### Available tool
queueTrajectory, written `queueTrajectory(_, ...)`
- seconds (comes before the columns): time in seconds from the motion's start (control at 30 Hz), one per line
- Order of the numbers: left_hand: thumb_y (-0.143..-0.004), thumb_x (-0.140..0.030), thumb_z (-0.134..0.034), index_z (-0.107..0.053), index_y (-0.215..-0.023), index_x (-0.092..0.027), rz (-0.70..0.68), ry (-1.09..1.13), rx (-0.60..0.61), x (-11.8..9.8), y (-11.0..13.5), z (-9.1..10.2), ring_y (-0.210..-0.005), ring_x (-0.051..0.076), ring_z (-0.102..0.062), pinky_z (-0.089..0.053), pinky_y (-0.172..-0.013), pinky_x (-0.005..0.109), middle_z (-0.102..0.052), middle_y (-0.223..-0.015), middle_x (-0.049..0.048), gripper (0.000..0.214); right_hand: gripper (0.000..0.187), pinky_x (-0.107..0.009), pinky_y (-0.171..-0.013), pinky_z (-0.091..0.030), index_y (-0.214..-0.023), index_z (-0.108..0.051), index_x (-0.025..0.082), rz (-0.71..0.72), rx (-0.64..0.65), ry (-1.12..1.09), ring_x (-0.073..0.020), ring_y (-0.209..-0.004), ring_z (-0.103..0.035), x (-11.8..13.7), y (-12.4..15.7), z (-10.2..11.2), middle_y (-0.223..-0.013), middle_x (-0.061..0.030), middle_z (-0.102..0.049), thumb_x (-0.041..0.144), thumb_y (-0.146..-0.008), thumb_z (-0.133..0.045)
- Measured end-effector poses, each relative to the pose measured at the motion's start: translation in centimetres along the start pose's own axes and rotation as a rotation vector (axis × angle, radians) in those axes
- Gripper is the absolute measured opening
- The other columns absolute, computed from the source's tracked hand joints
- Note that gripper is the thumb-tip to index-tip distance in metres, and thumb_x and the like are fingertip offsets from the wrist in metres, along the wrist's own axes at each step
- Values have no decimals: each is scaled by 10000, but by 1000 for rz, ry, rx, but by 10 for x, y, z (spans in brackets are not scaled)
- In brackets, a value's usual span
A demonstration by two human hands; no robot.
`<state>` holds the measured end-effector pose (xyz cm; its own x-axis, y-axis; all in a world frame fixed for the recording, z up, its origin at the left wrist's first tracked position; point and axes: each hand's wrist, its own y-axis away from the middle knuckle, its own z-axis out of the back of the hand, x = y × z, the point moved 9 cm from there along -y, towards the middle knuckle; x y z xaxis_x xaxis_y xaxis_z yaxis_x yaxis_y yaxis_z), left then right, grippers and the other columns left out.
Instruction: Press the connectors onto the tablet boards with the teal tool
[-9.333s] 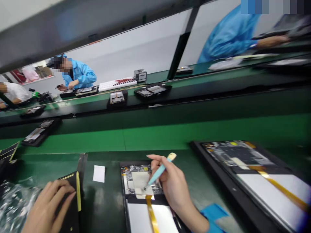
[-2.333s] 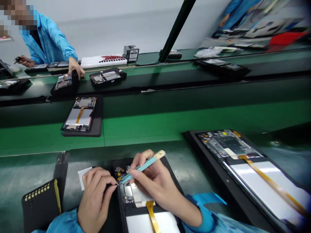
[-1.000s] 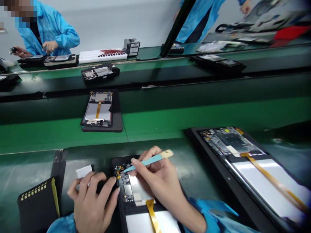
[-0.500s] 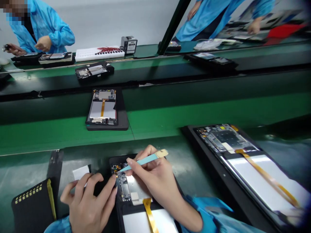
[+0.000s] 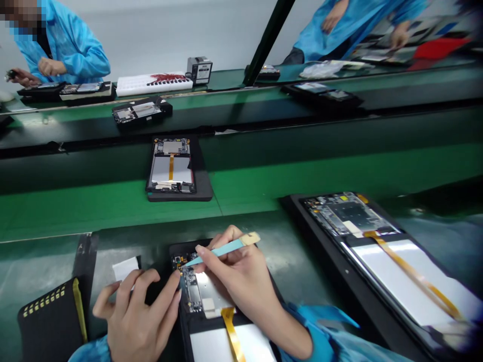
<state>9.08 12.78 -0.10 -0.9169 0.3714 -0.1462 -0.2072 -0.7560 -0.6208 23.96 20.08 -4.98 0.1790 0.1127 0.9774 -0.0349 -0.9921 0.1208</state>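
Note:
An opened tablet [image 5: 211,322] lies in a black tray at the bottom centre, its circuit board, silver battery and orange flex cable exposed. My right hand [image 5: 241,281] holds a light-blue tweezer-like tool [image 5: 221,250] like a pen, its tip on the board's upper left corner. My left hand [image 5: 138,317] rests on the tray's left edge, fingers spread, thumb and forefinger touching the board beside the tool tip.
A second opened tablet in a tray [image 5: 381,246] lies to the right. A black sheet with yellow dots [image 5: 51,317] and a white slip [image 5: 124,266] lie left. Another tablet [image 5: 171,168] rides the green belt [image 5: 302,181]. People in blue coats work across the line.
The tablet on the belt has drifted to the right. My hands have stayed almost still on the board, the tool tip at the same corner.

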Motion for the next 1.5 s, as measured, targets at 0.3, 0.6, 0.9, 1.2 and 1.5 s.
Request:
queueTrajectory(0.3, -890, -252, -545, -721, -920, -311, -35, 2, -1, -1, 1, 0, -824, 235, -520, -286, -750, 379, -635, -808, 34, 189, 364, -234, -428, -468, -623, -435, 241, -18, -6, -2, -164, -464, -643, 0, 0, 1, -502, 57, -569, 368, -691, -770)
queueTrajectory(0.6, -897, -259, -543, -718, -936, -310, -41, -7, -5, -2, 0, 1, -817, 235, -524, -282, -744, 385, -644, -809, 37, 186, 360, -222, -430, -448, -621, -435, 238, 2, -1, 6, -150, -460, -631, 0, 1, 0, -516, 60, -549, 365, -708, -760)
queueTrajectory(0.9, -871, -283, -573, -704, -991, -308, -178, -124, 29, -8, 3, -2, -823, 231, -518, -283, -728, 369, -618, -877, 45, 180, 347, -235, -423, -457, -619, -433, 242, 19, -6, 58, -158, -463, -624, 2, 1, -1, -512, 46, -559, 368, -722, -740)
queueTrajectory(1.2, -864, -288, -580, -698, -1009, -306, -199, -133, 27, -9, 4, -2, -833, 230, -514, -295, -730, 365, -612, -909, 48, 188, 369, -236, -426, -479, -618, -430, 241, 19, -7, 39, -166, -467, -642, 2, 0, 0, -511, 53, -559, 391, -714, -754)
queueTrajectory(1.5, -870, -269, -564, -703, -994, -314, -132, -111, 30, -8, 3, -2, -837, 220, -525, -285, -750, 369, -620, -893, 41, 191, 400, -229, -419, -505, -625, -439, 236, 19, -21, -35, -160, -448, -649, 5, 0, 0, -526, 68, -545, 419, -668, -792)
